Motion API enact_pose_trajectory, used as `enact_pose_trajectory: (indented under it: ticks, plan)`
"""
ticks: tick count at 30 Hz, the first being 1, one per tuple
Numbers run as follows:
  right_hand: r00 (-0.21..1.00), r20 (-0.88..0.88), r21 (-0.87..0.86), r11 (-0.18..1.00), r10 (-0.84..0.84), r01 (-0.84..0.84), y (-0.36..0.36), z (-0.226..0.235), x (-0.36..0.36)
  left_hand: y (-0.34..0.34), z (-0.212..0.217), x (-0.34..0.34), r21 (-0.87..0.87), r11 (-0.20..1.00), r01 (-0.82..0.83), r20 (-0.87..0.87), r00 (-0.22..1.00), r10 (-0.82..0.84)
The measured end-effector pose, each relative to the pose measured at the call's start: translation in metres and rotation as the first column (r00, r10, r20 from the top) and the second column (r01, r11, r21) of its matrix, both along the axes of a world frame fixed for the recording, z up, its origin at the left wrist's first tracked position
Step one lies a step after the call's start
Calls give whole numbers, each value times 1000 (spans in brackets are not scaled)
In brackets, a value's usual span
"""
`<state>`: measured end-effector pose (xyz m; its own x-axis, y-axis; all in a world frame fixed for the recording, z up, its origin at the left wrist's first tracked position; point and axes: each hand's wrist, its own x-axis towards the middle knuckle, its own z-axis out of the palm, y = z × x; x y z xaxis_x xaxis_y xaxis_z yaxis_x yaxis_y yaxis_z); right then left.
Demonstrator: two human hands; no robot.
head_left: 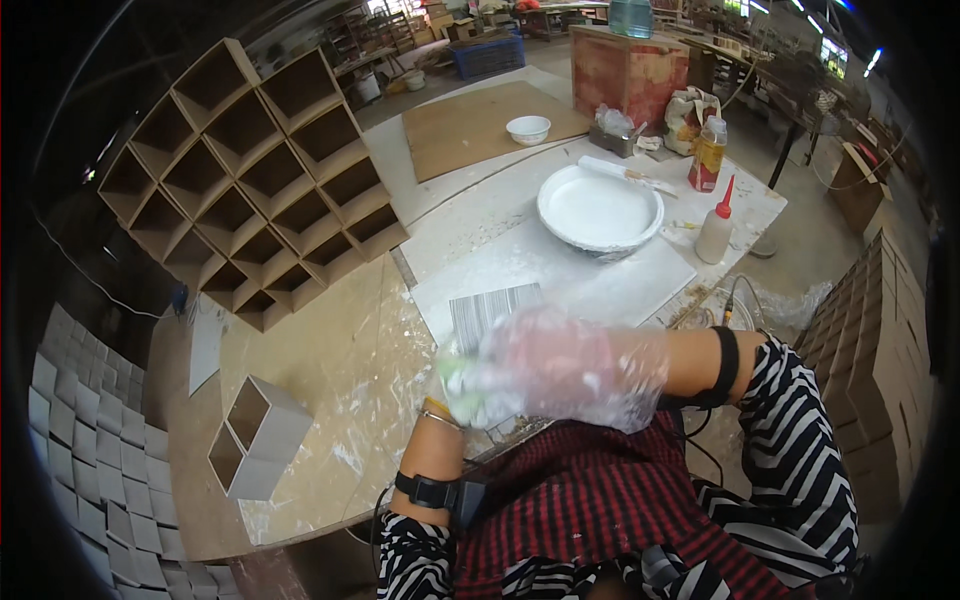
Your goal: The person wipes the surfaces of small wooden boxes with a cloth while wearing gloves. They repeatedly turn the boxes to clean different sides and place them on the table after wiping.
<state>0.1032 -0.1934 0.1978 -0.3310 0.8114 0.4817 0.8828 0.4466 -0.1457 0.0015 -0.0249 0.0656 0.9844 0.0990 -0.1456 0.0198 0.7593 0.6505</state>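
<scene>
1 striped sheet (492, 308) lies on the table (340, 370), just beyond 2 blurred hands.

It sits at the near left end of a white board (625, 285). The left hand (465, 390), in a green-and-white covering, is close against the right hand (545, 355), which is inside clear plastic (635, 395); blur hides the fingers, so I cannot tell whether either holds anything. Farther out stands a basin (608, 243) of white stuff, with a red-tipped bottle (713, 238) to its right and a small bowl (528, 137) behind. On the left are a 2-compartment box (272, 440) and a large grid rack (203, 132).
</scene>
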Motion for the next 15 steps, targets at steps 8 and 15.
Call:
enact_pose_trajectory:
  ticks: [8,15]
  plan:
    - [858,-270,-379,867,-438,323,35,8,78,19,-56,-7,821,537,-193,31,955,296]
    - [-408,-909,-105,994,-82,35,-16,-42,110,-1,15,7,48,909,-415,197,896,398]
